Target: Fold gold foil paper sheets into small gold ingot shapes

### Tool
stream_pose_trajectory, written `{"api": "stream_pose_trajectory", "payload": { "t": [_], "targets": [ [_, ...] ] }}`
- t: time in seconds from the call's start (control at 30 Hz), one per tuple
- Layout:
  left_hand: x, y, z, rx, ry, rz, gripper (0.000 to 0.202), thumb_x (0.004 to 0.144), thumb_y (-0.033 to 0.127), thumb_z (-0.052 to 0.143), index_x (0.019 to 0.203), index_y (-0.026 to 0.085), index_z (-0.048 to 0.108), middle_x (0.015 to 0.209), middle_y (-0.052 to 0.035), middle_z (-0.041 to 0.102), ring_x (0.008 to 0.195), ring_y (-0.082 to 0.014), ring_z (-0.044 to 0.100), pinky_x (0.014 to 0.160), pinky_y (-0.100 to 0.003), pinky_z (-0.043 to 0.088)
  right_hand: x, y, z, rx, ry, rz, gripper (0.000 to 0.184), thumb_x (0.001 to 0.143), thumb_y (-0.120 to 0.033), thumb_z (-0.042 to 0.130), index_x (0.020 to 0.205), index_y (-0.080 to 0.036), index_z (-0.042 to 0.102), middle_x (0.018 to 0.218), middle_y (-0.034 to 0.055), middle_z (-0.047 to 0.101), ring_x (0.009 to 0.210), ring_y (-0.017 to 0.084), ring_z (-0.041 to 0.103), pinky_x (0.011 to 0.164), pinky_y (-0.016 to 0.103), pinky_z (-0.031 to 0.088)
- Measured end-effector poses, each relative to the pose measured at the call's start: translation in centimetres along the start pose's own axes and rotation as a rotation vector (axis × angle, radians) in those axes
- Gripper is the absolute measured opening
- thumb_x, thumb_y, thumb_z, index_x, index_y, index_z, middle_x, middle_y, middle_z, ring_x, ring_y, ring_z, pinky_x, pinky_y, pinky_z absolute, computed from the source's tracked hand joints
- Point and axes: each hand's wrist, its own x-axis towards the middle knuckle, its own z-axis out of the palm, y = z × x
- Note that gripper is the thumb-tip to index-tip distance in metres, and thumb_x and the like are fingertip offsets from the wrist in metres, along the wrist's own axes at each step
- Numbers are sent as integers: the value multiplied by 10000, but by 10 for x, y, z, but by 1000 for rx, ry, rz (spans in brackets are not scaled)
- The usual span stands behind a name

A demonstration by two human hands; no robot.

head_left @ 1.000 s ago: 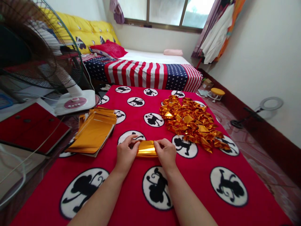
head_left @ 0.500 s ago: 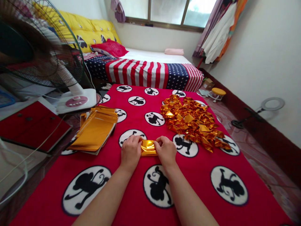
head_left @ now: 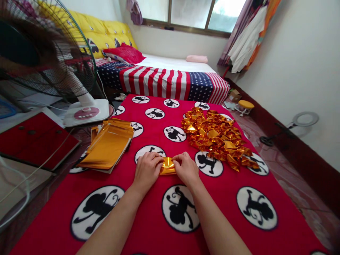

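Note:
A small folded piece of gold foil paper [head_left: 167, 166] lies on the red monkey-print blanket [head_left: 233, 219] in front of me. My left hand [head_left: 147, 170] pinches its left end with curled fingers. My right hand [head_left: 186, 169] pinches its right end the same way. The two hands nearly meet over the foil, and only a narrow strip of it shows between them. A flat stack of gold foil sheets [head_left: 108, 145] rests to the left. To the right, a heap of folded gold foil pieces [head_left: 216, 136] is piled up.
A standing fan [head_left: 82, 111] with its wire cage is at the far left, beside a red board [head_left: 34, 140]. A bed with a flag-pattern cover [head_left: 164, 83] lies behind. A ring light [head_left: 304, 120] lies on the floor by the right wall.
My hands have drawn closer together, folding the gold foil piece narrower, so less of it shows between them. The view has shifted slightly.

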Motion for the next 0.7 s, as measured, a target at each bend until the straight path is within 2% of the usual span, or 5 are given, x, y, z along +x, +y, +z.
{"api": "stream_pose_trajectory", "payload": {
  "t": [0.1, 0.2, 0.4, 0.57, 0.7],
  "targets": [
    [-3, 3, -3, -7, -14, -13, 182, 795, 319, 669, 960, 245, 687, 1046, -42, 654, 986, -252, 543, 835, -401, 407, -2, -5, 0, 11, -6, 34, 132, 793, -366, 647, 828, -258, 714, 889, 11, 603, 756, 157, 616, 608, 268, 358],
    [-5, 8, -5, 6, -20, -35, 212, 790, 322, 662, 982, 236, 679, 1061, -60, 643, 993, -264, 536, 836, -402, 415, -10, -12, 5, -27, 49, 56, 203, 774, -416, 659, 869, -238, 682, 934, 31, 593, 804, 183, 606, 611, 276, 369],
    [-10, 8, -6, -22, -64, -48, 263, 818, 271, 608, 1078, 257, 644, 1126, -60, 614, 1030, -266, 515, 865, -407, 428, -27, -23, 16, -125, 167, -6, 279, 802, -398, 630, 987, -191, 603, 998, 80, 564, 952, 246, 550, 767, 332, 410],
    [-12, -2, -6, -91, -121, -39, 311, 811, 202, 600, 1115, 260, 625, 1173, -51, 598, 1059, -257, 500, 916, -411, 426, -37, -24, 19, -178, 176, -23, 335, 838, -381, 600, 1100, -174, 567, 1113, 130, 549, 1025, 281, 506, 820, 370, 397],
    [-13, -8, -6, -124, -128, -27, 380, 804, 109, 556, 1143, 269, 617, 1188, -41, 600, 1078, -239, 499, 949, -405, 417, -42, -17, 17, -185, 155, -42, 329, 865, -269, 556, 1187, -198, 541, 1214, 125, 526, 1073, 278, 490, 847, 371, 385]
  ]
}}
